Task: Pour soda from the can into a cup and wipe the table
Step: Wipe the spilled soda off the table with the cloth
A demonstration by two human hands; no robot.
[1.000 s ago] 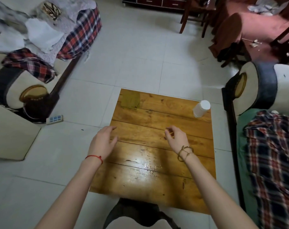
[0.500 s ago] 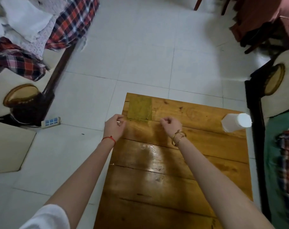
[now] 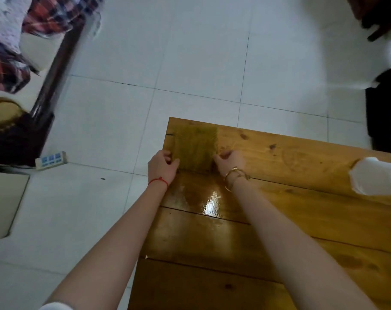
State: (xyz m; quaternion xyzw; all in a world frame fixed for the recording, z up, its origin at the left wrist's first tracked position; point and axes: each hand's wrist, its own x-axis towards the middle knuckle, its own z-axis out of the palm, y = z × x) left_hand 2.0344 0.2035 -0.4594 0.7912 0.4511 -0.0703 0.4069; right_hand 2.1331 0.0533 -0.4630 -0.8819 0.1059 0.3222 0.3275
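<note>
Head view. A wooden table [image 3: 301, 220] of broad planks stands on a floor [image 3: 190, 63] of pale tiles; the camera looks down along two bare forearms stretched over it. A flat olive-green cloth [image 3: 195, 148] lies on the table's far left corner, its far edge at the table's far edge. The left hand [image 3: 162, 167], with a red string at the wrist, has its fingers curled at the near left corner of the cloth and appears to pinch it there. The right hand [image 3: 229, 161], with gold bangles [image 3: 234, 175] at the wrist, has its fingers curled at the near right corner of the cloth and likewise appears to pinch it; the blur leaves the exact hold unclear on both sides. The two hands sit apart, with the width of the cloth between them. Just nearer than the cloth, between the forearms, a wet patch [image 3: 209, 203] on the planks shines with reflected light. A white cup [image 3: 375, 176] is at the table's right edge, partly cut by the frame and blurred; whether it stands upright cannot be told. On the floor at left lies a white power strip [image 3: 51, 159] beside dark wooden furniture [image 3: 56, 70] covered with plaid fabric [image 3: 53, 16].
</note>
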